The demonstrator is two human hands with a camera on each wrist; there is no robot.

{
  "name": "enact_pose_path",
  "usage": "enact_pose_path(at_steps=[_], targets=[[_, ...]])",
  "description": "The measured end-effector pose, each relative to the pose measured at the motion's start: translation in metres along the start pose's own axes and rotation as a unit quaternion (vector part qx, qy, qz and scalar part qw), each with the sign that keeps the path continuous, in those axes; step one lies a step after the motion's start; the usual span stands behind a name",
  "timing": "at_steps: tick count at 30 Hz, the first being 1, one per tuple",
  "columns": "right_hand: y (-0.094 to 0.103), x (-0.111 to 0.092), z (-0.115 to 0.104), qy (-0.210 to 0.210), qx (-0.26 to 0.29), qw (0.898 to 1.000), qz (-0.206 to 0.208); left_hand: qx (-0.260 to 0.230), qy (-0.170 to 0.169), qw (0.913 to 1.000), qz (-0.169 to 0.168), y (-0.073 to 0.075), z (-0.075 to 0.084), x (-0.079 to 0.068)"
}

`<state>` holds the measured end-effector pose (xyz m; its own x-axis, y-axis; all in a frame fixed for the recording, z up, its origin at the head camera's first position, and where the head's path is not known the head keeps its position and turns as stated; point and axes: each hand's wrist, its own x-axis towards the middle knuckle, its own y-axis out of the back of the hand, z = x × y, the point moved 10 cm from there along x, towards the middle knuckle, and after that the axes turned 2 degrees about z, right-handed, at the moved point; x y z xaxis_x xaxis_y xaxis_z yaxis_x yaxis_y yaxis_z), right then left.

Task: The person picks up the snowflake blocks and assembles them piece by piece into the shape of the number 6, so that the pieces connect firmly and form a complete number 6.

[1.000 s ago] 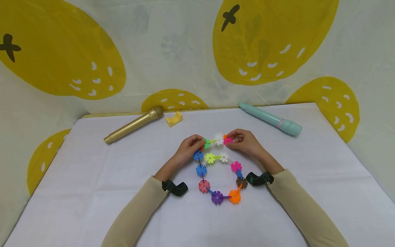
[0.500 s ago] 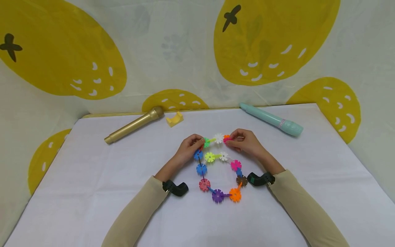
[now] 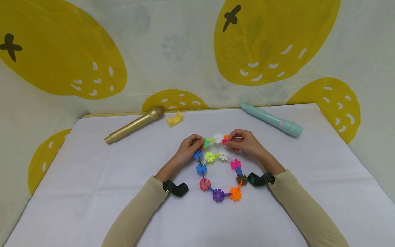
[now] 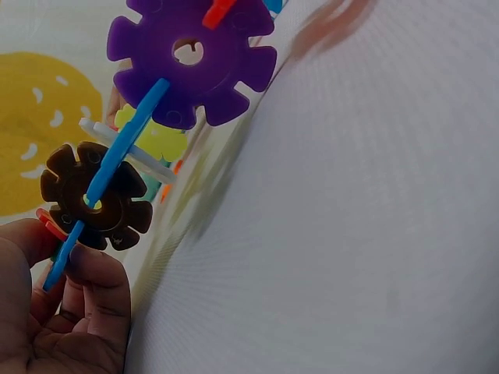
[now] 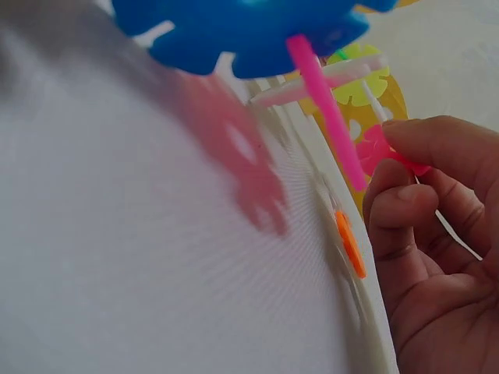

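Note:
Interlocking snowflake discs form a many-coloured loop in the head view, from a purple disc (image 3: 218, 195) at the near side to a white disc (image 3: 223, 156) at the far side. Beyond it, a short row runs between the hands: a green disc (image 3: 206, 142), a white disc (image 3: 218, 138) and a pink disc (image 3: 226, 141). My left hand (image 3: 189, 147) pinches the row's left end, beside the green disc and a blue disc (image 3: 198, 155). With thumb and forefinger my right hand (image 3: 245, 141) pinches the pink disc, also seen in the right wrist view. An orange disc (image 3: 226, 137) shows just behind it.
A gold microphone (image 3: 134, 125) lies at the back left beside a small yellow cradle-shaped piece (image 3: 175, 119). Toward the back right rests a mint-green microphone (image 3: 271, 119). White cloth (image 3: 92, 192) covers the table, and a fruit-patterned curtain (image 3: 182, 44) hangs behind.
My right hand and the pink disc have shifted slightly left, toward the white disc. The near part of the loop has slid a little away from the body. My left hand has hardly moved.

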<state>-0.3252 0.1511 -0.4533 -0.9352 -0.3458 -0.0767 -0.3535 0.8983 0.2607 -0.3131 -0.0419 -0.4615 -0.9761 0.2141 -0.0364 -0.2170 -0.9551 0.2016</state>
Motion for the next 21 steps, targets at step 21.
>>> enact_pose_path(at_steps=[21], targets=[[-0.0001, -0.002, -0.0066, 0.035, 0.005, 0.999, 0.013, 0.029, -0.037, 0.9974, -0.054, -0.0075, 0.004, -0.0016]])
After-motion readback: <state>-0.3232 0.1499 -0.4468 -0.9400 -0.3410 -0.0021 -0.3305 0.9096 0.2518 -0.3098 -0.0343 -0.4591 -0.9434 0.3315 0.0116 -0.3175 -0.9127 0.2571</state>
